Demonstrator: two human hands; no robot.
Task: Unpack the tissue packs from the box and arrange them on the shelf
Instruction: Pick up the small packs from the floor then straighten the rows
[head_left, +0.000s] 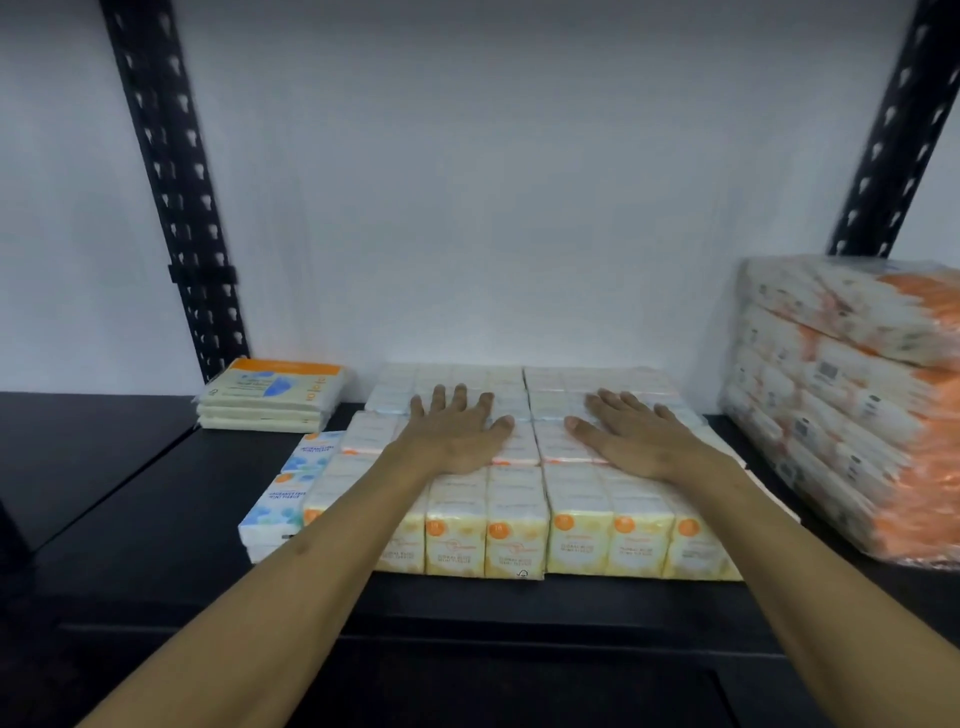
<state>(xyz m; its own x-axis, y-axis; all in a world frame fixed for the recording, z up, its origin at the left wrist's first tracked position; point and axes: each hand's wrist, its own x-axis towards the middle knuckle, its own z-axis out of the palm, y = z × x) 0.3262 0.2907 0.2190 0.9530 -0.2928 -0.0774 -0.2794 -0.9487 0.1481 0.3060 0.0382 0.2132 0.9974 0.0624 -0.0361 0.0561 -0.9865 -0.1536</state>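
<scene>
**Both palms flat on the tissue block**

Your left hand (457, 434) lies palm down on the yellow tissue packs (519, 519), fingers straight and spread, gripping nothing. Your right hand (631, 434) does the same just beside it, fingers extended and resting on the pack tops. The two thumbs point toward each other with a small gap between them.

The packs stand in tight rows in the middle of the black shelf (156, 519), their fronts close to the shelf's front edge. Blue-printed packs (283, 499) touch the block's left side. Behind those, near the left black upright (176, 208), sits a short stack of flat cream packs (270, 397). On the right, a tall plastic-wrapped bundle (852, 405) with orange printing stands near the block, in front of the right upright (883, 156).
</scene>
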